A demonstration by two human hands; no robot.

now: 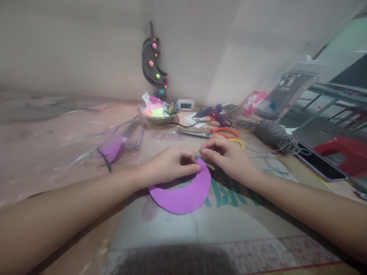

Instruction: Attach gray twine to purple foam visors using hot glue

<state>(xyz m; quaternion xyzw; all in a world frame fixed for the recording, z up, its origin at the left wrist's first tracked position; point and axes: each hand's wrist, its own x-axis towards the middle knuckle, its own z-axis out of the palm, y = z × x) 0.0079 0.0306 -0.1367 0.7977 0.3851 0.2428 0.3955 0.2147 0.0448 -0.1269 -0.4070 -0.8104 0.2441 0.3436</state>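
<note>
A purple crescent-shaped cutout (180, 198) lies on a cardboard sheet (160, 233) in front of me. My left hand (174, 164) is closed on the cutout near its upper right tip, thumb across the face. At that tip, my right hand (222, 154) pinches with thumb and forefinger what looks like grey yarn (197, 157); the fingers hide most of it. Scissors (197, 133) with orange and yellow handles lie just beyond my right hand.
Behind stand a metal bowl (160, 120) of colourful bits, a small digital clock (185, 104) and a glue gun (210, 112). Grey yarn bundles (269, 133) and a phone (321, 162) lie right. Purple scraps (113, 149) lie left. A decorated grey crescent (149, 61) hangs on the wall.
</note>
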